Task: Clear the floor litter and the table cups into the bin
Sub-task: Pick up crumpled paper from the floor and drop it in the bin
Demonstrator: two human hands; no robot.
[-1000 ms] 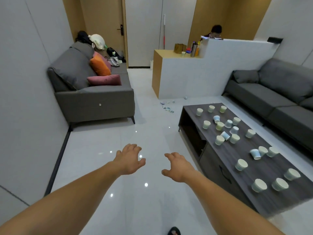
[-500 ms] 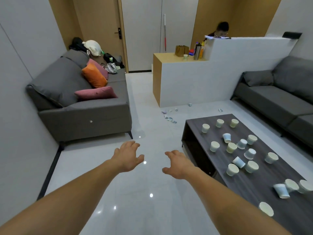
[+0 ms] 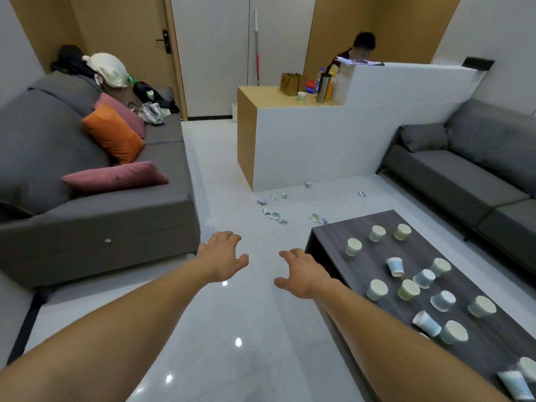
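Observation:
Several small paper cups [image 3: 377, 289], white, pale green and pale blue, stand or lie scattered on the dark wooden coffee table [image 3: 365, 227] at the right. Crumpled cup litter [image 3: 274, 216] is strewn over the white floor beyond the table, near the foot of the white counter. My left hand [image 3: 222, 256] and my right hand [image 3: 301, 271] are stretched out in front of me above the floor, fingers relaxed and spread, holding nothing. The right hand hovers by the table's near left corner. No bin is in view.
A grey sofa [image 3: 95, 216] with orange and pink cushions lines the left wall. Another grey sofa [image 3: 470, 175] runs along the right. A white and wood counter [image 3: 319, 140] stands ahead with a person behind it. A floor aisle runs between the left sofa and the table.
The view has advanced and tilted up: the table and cups slid down and right, the floor litter came nearer. Both hands stay outstretched and empty.

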